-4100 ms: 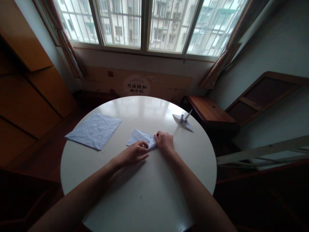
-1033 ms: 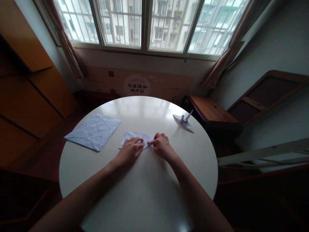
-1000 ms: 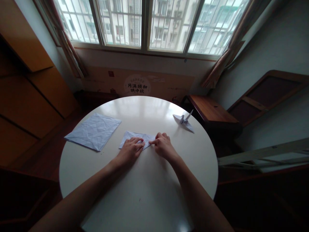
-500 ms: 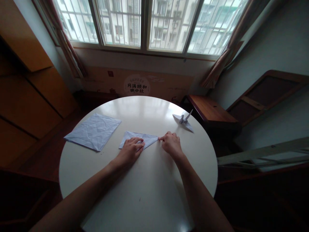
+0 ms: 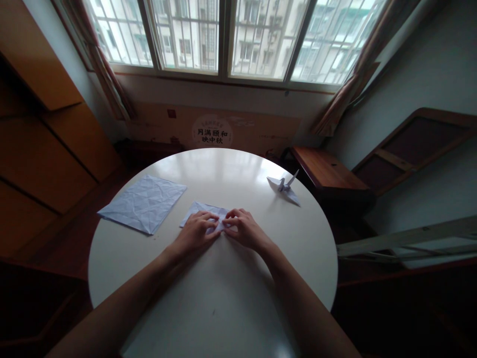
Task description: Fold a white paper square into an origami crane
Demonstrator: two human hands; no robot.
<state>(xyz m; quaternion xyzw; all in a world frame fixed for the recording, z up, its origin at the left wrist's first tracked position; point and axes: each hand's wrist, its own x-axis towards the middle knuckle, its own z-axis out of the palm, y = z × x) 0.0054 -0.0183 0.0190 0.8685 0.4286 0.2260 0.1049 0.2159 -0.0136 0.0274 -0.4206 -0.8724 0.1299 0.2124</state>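
Note:
On the white round table [image 5: 208, 278] lies a folded sheet of pale paper [image 5: 201, 206], between and under my two hands. My left hand [image 5: 198, 228] rests on its left part, fingers bent and thumb against the near edge. Close beside it, my right hand [image 5: 244, 228] pinches the paper's right part, thumb and fingertips together. Both hands cover much of the sheet, so the fold between the fingertips is partly hidden.
A larger creased sheet of paper [image 5: 145, 205] lies on the table's left. An origami crane [image 5: 285, 187] stands at the right rear. Beyond the table are a wooden bench [image 5: 328, 169] and a printed cardboard panel [image 5: 257, 127] under the window.
My right hand has moved left from the paper's pointed right tip to beside my left hand. The tip no longer shows stretching out to the right. My left hand stays on the paper.

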